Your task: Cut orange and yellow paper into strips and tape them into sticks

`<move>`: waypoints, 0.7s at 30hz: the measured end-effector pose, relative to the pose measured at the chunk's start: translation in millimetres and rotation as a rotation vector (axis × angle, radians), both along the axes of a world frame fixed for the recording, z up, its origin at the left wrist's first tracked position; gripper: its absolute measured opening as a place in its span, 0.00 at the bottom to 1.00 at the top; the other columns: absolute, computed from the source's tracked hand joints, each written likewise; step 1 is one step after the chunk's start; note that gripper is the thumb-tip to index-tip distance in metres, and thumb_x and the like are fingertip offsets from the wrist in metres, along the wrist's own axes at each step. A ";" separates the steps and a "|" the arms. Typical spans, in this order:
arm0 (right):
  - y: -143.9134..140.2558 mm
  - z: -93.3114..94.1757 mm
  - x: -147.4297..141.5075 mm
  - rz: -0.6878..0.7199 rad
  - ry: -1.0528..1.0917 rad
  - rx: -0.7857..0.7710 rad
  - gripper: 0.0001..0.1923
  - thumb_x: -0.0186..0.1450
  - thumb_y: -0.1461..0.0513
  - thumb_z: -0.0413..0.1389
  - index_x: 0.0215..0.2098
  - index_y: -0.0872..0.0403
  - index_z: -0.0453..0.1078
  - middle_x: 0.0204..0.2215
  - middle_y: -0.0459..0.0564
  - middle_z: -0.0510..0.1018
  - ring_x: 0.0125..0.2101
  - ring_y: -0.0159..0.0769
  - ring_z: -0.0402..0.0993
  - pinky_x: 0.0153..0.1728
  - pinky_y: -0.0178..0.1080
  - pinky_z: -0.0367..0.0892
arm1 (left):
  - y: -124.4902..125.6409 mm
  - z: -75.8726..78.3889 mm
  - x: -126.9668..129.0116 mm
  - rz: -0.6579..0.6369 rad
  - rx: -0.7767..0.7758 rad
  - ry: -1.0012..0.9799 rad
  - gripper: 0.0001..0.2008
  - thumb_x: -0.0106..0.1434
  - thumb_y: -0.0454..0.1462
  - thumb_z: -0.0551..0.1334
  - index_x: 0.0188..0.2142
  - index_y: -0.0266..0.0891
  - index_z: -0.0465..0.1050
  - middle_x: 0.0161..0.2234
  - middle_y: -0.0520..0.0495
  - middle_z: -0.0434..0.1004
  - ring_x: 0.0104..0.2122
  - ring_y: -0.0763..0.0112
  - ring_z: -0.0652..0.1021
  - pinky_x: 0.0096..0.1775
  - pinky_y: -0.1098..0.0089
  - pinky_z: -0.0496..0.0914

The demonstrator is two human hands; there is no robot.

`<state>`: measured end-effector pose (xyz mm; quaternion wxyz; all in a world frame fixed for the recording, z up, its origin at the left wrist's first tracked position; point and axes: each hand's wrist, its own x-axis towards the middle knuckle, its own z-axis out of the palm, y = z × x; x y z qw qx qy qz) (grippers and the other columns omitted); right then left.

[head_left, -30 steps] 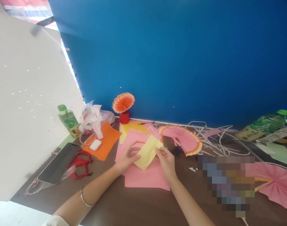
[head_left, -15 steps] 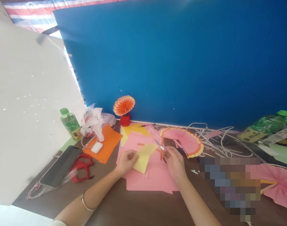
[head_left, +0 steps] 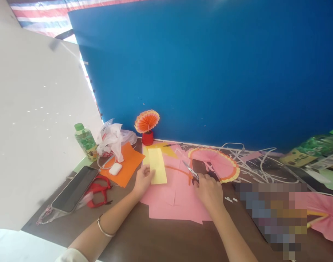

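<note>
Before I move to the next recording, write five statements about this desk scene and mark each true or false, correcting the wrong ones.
1. The left hand holds a pale yellow paper. True.
2. The right hand holds a bottle. False: it holds scissors.
3. An orange pleated fan rises above a red holder in front of the blue panel. True.
4. The phone lies on the orange sheet. False: it lies to the left of it; a white case is on the sheet.
5. The left arm wears a bracelet. True.
</note>
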<state>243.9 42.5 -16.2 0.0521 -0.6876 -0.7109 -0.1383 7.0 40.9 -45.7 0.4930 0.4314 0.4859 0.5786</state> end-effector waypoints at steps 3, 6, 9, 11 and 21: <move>-0.6 1.2 0.6 0.001 -0.020 -0.035 0.06 0.60 0.64 0.50 0.30 0.56 0.67 0.24 0.52 0.73 0.29 0.43 0.70 0.28 0.39 0.56 | -1.1 -0.7 1.0 0.002 -0.006 -0.012 0.14 0.52 0.41 0.63 0.35 0.38 0.63 0.33 0.45 0.75 0.32 0.68 0.76 0.33 0.70 0.69; 0.2 2.0 2.6 -0.028 -0.014 0.037 0.07 0.60 0.65 0.50 0.34 0.59 0.68 0.25 0.54 0.74 0.30 0.44 0.70 0.30 0.40 0.58 | -2.9 -0.3 1.6 0.028 0.003 -0.040 0.17 0.52 0.41 0.62 0.39 0.42 0.57 0.31 0.50 0.73 0.26 0.74 0.75 0.28 0.73 0.68; 2.0 1.2 4.8 -0.049 0.028 0.187 0.13 0.60 0.66 0.48 0.42 0.63 0.66 0.30 0.60 0.75 0.34 0.47 0.69 0.34 0.43 0.61 | -4.5 0.7 1.4 0.043 0.042 0.039 0.14 0.54 0.40 0.60 0.38 0.42 0.59 0.31 0.50 0.72 0.24 0.76 0.73 0.25 0.76 0.65; 3.5 -0.5 5.2 -0.050 0.113 0.264 0.17 0.61 0.65 0.46 0.46 0.66 0.63 0.34 0.64 0.74 0.37 0.49 0.69 0.37 0.45 0.62 | -5.1 0.9 0.9 0.041 0.046 0.130 0.10 0.55 0.40 0.59 0.36 0.39 0.64 0.29 0.50 0.71 0.23 0.77 0.72 0.23 0.78 0.63; 3.1 -2.4 -11.0 0.074 1.184 0.137 0.21 0.57 0.57 0.52 0.47 0.54 0.62 0.38 0.55 0.73 0.37 0.40 0.70 0.39 0.43 0.66 | -10.6 5.5 1.2 0.104 0.051 0.238 0.20 0.52 0.41 0.61 0.45 0.39 0.65 0.25 0.52 0.68 0.22 0.76 0.69 0.28 0.73 0.66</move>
